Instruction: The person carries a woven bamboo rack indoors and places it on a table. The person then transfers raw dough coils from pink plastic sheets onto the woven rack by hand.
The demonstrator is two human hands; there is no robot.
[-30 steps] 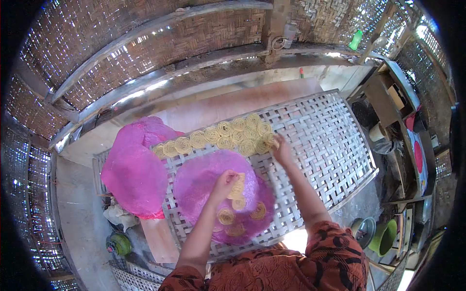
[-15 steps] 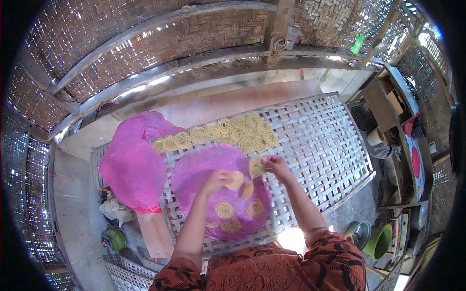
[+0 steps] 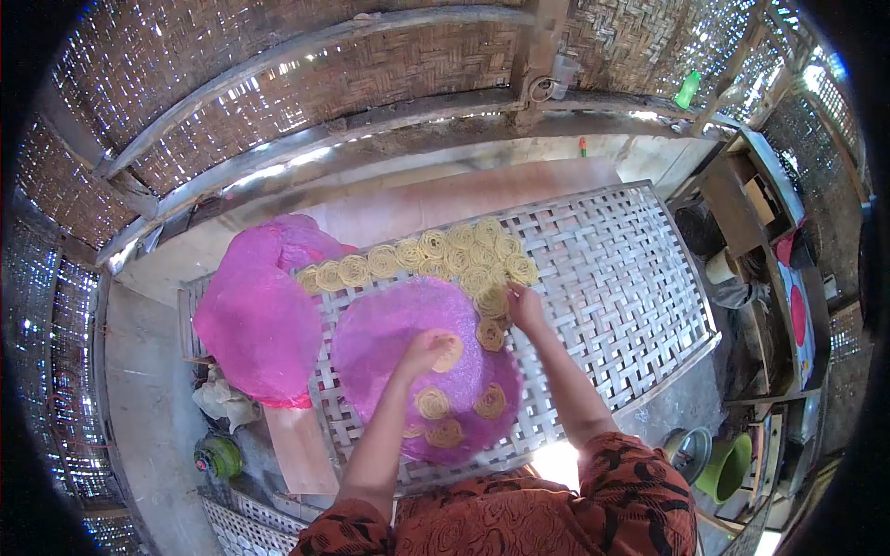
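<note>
My left hand is closed on a pale yellow coiled noodle disc, held above a round purple plastic sheet. Fingers of my right hand pinch the edge of another noodle disc, at the near end of the laid-out discs. Close below it, one more disc sits at the sheet's right edge. Several discs, among them this one, lie on the sheet's lower part. Rows of discs cover the far left of a woven bamboo rack.
A bundled pink plastic sheet lies over the rack's left end. A green basin and a metal pot stand at lower right. Wooden shelving is at the right, and a green gas cylinder at lower left.
My right hand has brought its disc slightly up against the laid-out discs. The tilted disc between my hands now rests at the sheet's right edge. My left hand still holds its disc.
</note>
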